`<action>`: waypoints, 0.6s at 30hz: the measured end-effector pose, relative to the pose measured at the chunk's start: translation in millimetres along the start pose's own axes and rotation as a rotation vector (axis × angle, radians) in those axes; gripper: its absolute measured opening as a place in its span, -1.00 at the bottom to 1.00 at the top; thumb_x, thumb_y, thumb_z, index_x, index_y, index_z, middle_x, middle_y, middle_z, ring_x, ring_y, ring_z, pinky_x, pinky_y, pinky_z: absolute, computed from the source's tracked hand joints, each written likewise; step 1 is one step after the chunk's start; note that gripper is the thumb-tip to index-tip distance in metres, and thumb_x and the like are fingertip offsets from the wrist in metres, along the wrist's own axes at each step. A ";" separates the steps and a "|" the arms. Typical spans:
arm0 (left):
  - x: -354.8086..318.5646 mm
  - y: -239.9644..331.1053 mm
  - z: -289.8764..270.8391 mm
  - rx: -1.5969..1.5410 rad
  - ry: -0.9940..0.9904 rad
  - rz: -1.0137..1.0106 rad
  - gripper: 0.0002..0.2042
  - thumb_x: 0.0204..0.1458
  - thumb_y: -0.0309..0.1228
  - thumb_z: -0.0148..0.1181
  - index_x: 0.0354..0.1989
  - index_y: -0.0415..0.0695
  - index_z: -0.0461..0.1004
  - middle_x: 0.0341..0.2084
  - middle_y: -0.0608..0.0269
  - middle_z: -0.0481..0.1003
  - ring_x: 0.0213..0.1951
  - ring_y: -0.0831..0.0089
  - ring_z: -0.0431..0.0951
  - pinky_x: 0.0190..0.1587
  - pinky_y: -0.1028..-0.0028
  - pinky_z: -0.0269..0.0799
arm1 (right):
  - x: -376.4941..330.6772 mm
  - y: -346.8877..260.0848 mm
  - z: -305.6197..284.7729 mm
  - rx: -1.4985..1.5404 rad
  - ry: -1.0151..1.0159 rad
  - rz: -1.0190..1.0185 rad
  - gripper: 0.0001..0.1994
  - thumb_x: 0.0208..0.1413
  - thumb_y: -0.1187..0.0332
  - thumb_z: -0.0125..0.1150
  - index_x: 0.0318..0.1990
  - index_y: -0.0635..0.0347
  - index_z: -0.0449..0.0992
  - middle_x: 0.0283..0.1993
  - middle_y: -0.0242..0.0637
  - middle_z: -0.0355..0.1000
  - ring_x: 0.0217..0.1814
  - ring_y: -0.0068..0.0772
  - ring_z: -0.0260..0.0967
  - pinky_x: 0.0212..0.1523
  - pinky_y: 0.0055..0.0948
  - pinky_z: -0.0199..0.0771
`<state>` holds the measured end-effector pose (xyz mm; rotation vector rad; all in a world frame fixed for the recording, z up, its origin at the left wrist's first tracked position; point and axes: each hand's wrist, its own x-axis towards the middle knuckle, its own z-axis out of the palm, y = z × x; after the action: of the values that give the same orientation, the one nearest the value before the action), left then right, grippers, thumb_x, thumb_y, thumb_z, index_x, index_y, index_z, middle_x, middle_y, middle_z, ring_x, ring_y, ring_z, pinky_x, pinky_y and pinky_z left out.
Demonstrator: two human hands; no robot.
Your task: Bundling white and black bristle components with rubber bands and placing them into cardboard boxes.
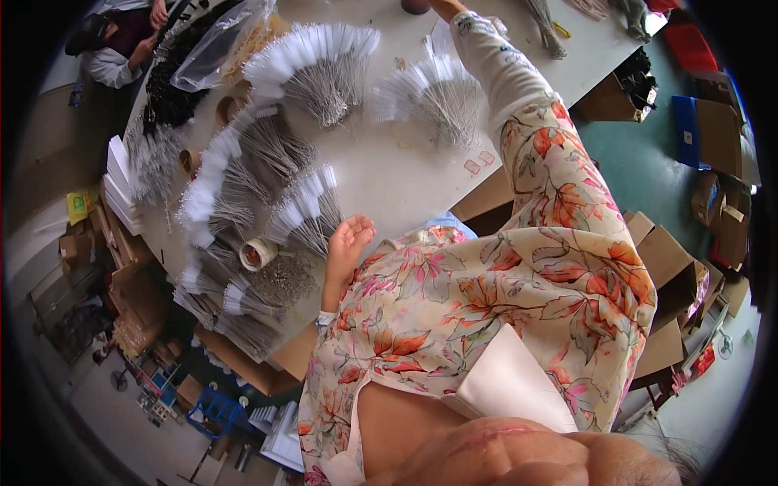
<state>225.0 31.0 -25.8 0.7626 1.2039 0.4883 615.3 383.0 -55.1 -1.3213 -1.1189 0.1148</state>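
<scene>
My left hand (350, 237) is held palm up at the near edge of the table, fingers loosely curled and apart, with nothing in it. Just left of it lies a fanned bundle of thin grey wires (312, 212) with white tag-like ends. My right arm reaches far across the table, and my right hand (447, 8) is cut off by the upper edge, its fingers out of sight. Close to it stands a dark round object (416, 6). More fanned wire bundles (324, 73) spread in an arc, one (433, 101) beside my right forearm.
A small white tub (258, 254) with reddish contents sits by a heap of tiny pieces (285, 279). Behind are a clear plastic bag (215, 61) and a black pile (174, 97). Another person (117, 49) works at far left. Cardboard boxes (660, 251) flank the table's right side.
</scene>
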 end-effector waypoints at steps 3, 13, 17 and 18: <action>11.3 11.6 10.0 0.029 -0.019 -0.032 -0.64 0.00 -0.54 0.08 -0.01 -0.34 0.24 -0.19 0.13 0.41 -0.20 0.47 0.45 -0.13 0.56 0.35 | -4.2 10.1 5.6 0.064 0.013 -0.018 -0.26 -0.47 0.42 0.45 0.03 0.20 0.26 0.02 -0.19 0.29 0.10 -0.28 0.22 0.08 -0.39 0.26; 136.2 15.9 50.7 -0.055 -0.127 -0.174 -0.68 0.03 -0.39 0.09 -0.07 -0.27 0.29 -0.22 0.12 0.44 -0.20 0.38 0.47 -0.10 0.44 0.38 | -201.1 -54.2 -158.6 -0.146 -0.096 0.734 -0.46 -0.14 0.39 0.28 0.04 0.38 0.26 -0.06 -0.12 0.33 -0.02 -0.32 0.28 0.04 -0.44 0.26; 205.7 8.6 79.9 0.061 0.022 -0.170 -0.62 -0.06 -0.30 0.19 -0.16 -0.32 0.32 -0.26 0.05 0.43 -0.22 0.31 0.48 -0.16 0.38 0.42 | -280.4 -46.6 -151.9 -0.286 -0.079 0.922 -0.43 -0.12 0.32 0.28 0.04 0.42 0.24 -0.01 -0.05 0.31 -0.02 -0.29 0.31 -0.03 -0.44 0.32; 215.0 10.0 93.1 0.063 0.012 -0.179 -0.62 -0.06 -0.30 0.19 -0.16 -0.32 0.32 -0.26 0.05 0.43 -0.22 0.31 0.48 -0.16 0.38 0.42 | -278.3 -42.8 -150.4 -0.295 -0.073 0.930 -0.43 -0.12 0.32 0.28 0.04 0.42 0.24 -0.01 -0.05 0.31 -0.02 -0.29 0.31 -0.03 -0.44 0.32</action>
<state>379.5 164.1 -141.7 0.6988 1.2908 0.3087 556.0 86.5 -157.7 -2.0343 -0.5061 0.7022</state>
